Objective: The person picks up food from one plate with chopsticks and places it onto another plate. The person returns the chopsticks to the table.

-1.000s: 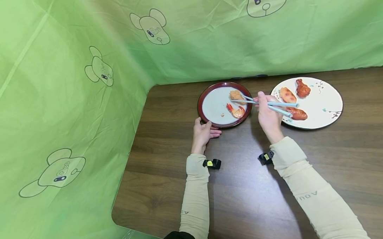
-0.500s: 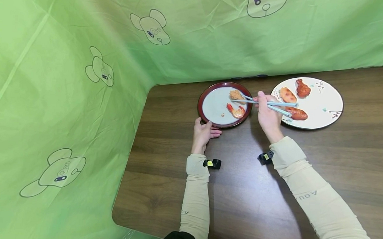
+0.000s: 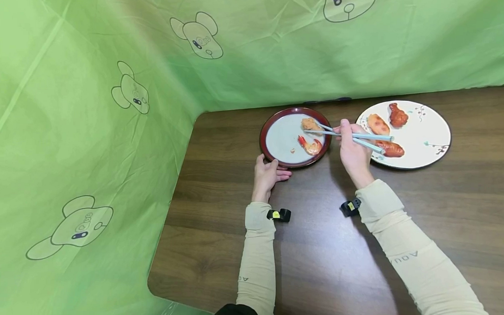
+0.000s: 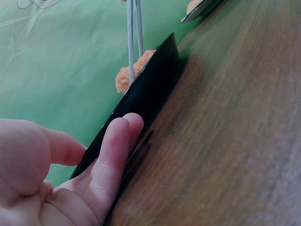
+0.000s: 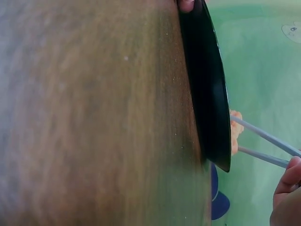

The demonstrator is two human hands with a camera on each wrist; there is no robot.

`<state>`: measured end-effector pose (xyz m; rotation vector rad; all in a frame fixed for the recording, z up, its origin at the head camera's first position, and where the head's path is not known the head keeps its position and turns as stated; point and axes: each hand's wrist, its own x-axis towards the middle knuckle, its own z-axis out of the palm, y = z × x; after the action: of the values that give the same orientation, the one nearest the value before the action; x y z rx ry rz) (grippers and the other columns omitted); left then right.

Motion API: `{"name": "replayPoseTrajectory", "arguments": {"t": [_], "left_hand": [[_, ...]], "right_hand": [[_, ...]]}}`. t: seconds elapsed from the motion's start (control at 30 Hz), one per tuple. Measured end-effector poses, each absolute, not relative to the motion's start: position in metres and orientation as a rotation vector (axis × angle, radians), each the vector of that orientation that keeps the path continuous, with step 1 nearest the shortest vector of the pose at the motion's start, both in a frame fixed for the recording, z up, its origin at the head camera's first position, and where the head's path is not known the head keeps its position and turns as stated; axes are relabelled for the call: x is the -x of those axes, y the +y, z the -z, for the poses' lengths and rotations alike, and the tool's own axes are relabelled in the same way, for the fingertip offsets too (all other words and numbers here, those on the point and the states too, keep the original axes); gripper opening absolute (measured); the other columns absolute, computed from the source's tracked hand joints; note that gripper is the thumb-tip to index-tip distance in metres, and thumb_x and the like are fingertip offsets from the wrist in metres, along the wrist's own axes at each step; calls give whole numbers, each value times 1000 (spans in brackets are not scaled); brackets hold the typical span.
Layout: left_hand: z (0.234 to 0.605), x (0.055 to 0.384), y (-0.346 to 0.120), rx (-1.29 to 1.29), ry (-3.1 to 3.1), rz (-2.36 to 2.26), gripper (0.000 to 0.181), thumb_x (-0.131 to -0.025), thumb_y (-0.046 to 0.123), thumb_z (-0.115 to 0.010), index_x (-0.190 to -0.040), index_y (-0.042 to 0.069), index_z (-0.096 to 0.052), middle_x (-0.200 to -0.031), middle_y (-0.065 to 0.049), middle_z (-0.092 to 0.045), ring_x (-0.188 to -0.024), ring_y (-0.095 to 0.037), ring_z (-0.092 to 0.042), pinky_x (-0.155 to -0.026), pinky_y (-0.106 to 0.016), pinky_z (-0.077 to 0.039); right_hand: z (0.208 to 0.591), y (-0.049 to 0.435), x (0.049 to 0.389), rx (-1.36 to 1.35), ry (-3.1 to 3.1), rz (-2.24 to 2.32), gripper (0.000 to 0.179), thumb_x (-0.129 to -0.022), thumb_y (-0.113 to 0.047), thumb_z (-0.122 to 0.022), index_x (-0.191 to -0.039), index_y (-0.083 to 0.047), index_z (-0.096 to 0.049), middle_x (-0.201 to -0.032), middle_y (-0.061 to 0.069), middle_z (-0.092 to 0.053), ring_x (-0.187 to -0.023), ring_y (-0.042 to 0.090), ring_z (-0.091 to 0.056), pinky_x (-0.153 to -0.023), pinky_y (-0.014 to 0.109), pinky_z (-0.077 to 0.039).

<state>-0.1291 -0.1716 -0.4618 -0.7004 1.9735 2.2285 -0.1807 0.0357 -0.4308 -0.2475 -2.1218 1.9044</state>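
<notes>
My right hand [image 3: 354,149] grips a pair of light blue chopsticks [image 3: 371,137], whose tips lie at a piece of fried chicken [image 3: 310,125] on the round plate [image 3: 273,152] with a dark red rim. In the left wrist view the chopsticks [image 4: 131,37] stand on either side of the bumpy fried piece [image 4: 123,79]. My left hand [image 3: 266,176] pinches the near left rim of that plate, thumb at the edge and fingers against its dark underside [image 4: 155,80]. A cooked shrimp [image 3: 311,147] and a small crumb [image 3: 292,151] lie on the same plate.
To the right stands a white oval plate [image 3: 424,128] with a floral pattern. On it lie a red-brown drumstick [image 3: 398,116], a golden oval piece [image 3: 378,125] and a glazed wing-like piece [image 3: 391,149]. A green printed cloth [image 3: 255,60] hangs behind and left of the wooden table [image 3: 207,248].
</notes>
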Motion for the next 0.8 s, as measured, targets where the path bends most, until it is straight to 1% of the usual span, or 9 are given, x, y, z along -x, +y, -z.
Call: {"name": "replayPoseTrajectory", "arguments": {"t": [0.17, 0.3, 0.43, 0.53, 0.6, 0.67, 0.77, 0.8], "left_hand": [[462, 129, -172, 702, 1972, -2226, 62, -100, 6, -42, -151, 3, -8, -98, -31, -67, -56, -18, -68, -58, -33, -63], [462, 129, -172, 706, 1975, -2216, 62, -100, 6, -41, -152, 3, -8, -98, -30, -68, -57, -18, -68, -59, -33, -63], [462, 129, -172, 708, 1975, -2209, 62, -100, 6, -41, -152, 4, -7, -98, -29, -68, -57, -18, -68, -59, -33, -63], [462, 129, -171, 705, 1974, -2210, 62, -100, 7, -41, -152, 4, -7, -98, -30, -68, -57, -18, -68, -59, -33, -63], [462, 129, -171, 704, 1975, -2209, 62, -100, 7, -41, -152, 3, -8, -97, -31, -68, -57, -18, -68, -59, -33, -63], [462, 129, -171, 706, 1977, -2207, 62, -100, 7, -41, -152, 3, -7, -98, -31, -68, -58, -18, -69, -59, -33, -63], [462, 129, -171, 716, 1980, -2203, 62, -100, 7, -42, -152, 4, -7, -99, -30, -68, -59, -18, -69, -60, -33, -63], [462, 129, -171, 721, 1981, -2202, 62, -100, 7, -42, -152, 4, -8, -100, -30, -68, -59, -18, -69, -60, -33, -63]], "right_hand": [[427, 39, 178, 277, -2116, -1899, 33, -99, -40, -51, -81, -21, -71, -70, -28, -62, -66, -1, -60, -60, 11, -45], [423, 43, 176, 283, -2062, -1931, 33, -100, -39, -50, -77, -26, -69, -73, -23, -65, -63, -2, -57, -60, 15, -46], [420, 50, 174, 266, -1961, -1965, 33, -101, -32, -48, -76, -24, -68, -76, -21, -66, -60, -1, -57, -57, 15, -47], [417, 57, 174, 261, -1894, -1943, 34, -101, -27, -48, -74, -24, -67, -75, -20, -63, -58, -3, -55, -55, 11, -46], [415, 63, 175, 265, -1843, -1923, 35, -101, -23, -49, -72, -21, -69, -73, -17, -61, -54, -3, -54, -53, 9, -46], [413, 70, 174, 286, -1817, -1914, 35, -100, -23, -50, -71, -21, -69, -71, -16, -60, -52, -4, -54, -50, 8, -45], [411, 80, 173, 314, -1733, -1977, 34, -99, -22, -53, -69, -16, -70, -64, -11, -62, -46, -1, -54, -44, 9, -46], [410, 84, 173, 329, -1737, -1969, 34, -99, -23, -53, -69, -17, -69, -63, -12, -62, -46, -1, -54, -43, 10, -45]]}}
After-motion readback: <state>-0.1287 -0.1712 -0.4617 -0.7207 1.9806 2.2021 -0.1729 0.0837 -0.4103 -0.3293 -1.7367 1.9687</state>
